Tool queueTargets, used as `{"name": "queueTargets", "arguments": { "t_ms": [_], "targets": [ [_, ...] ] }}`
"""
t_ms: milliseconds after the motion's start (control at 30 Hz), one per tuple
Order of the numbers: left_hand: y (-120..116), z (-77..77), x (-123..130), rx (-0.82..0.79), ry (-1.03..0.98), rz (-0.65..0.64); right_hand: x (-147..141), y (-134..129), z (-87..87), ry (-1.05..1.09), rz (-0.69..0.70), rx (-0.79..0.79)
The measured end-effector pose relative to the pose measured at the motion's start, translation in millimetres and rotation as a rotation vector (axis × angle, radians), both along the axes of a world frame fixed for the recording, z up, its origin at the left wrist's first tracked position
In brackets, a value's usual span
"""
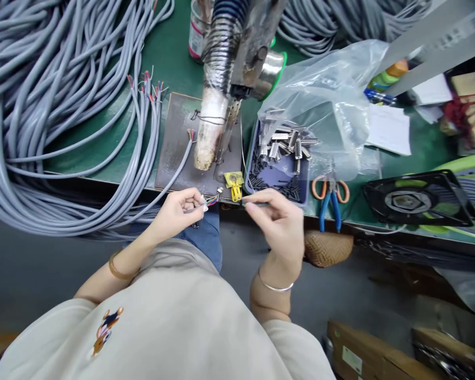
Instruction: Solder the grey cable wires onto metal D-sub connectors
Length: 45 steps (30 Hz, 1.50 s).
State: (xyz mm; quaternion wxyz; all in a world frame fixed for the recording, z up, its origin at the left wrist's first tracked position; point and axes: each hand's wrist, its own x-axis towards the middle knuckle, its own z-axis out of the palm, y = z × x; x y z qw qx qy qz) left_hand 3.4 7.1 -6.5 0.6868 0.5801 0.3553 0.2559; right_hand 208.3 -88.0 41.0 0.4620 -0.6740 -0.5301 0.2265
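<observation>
My left hand (pixel 182 211) is closed around the end of a grey cable. Beyond its fingertips fan thin coloured wires (pixel 211 201), with a small metal connector (pixel 219 192) at their tips. My right hand (pixel 275 214) pinches a small dark piece (pixel 242 201) between thumb and forefinger; its kind is unclear. Between the hands, a yellow clamp-like holder (pixel 234 187) sits at the front edge of a brown board (pixel 176 137). A thin solder wire runs down from a spool (pixel 269 76) to near my right fingers.
Grey cables (pixel 63 89) heap on the left. A ribbed hose (pixel 221 53) with a whitish nozzle and a soldering iron (pixel 227 124) hang over the board. A purple tray (pixel 277 182) holds metal connectors and black pieces. Pliers (pixel 330 195) and a black fan (pixel 415 199) lie rightward.
</observation>
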Motion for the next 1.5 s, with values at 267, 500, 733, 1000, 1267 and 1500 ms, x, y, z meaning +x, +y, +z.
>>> {"name": "queueTargets", "arguments": {
  "t_ms": [267,500,733,1000,1267,1500],
  "targets": [
    [-3.8,4.3,0.4,0.159,0.07,-0.029,-32.8,14.6,-19.9,-0.001,0.014,-0.008],
    [-3.4,6.7,-0.2,0.209,0.106,-0.069,-32.0,16.7,-17.5,-0.072,0.072,-0.042],
    [-2.4,7.3,-1.7,0.176,0.084,-0.163,-28.5,12.7,-19.9,-0.241,0.312,-0.059],
    [3.6,0.9,-8.7,-0.202,-0.155,-0.123,-30.6,9.7,-15.2,-0.307,0.102,0.101],
    [5.3,3.2,-7.8,-0.251,-0.235,-0.06,-35.0,10.1,-24.3,-0.084,0.025,-0.092],
    [3.0,-1.7,-10.9,-0.217,-0.281,-0.018,-35.5,14.2,-33.2,0.227,0.048,-0.209]
  ]
}}
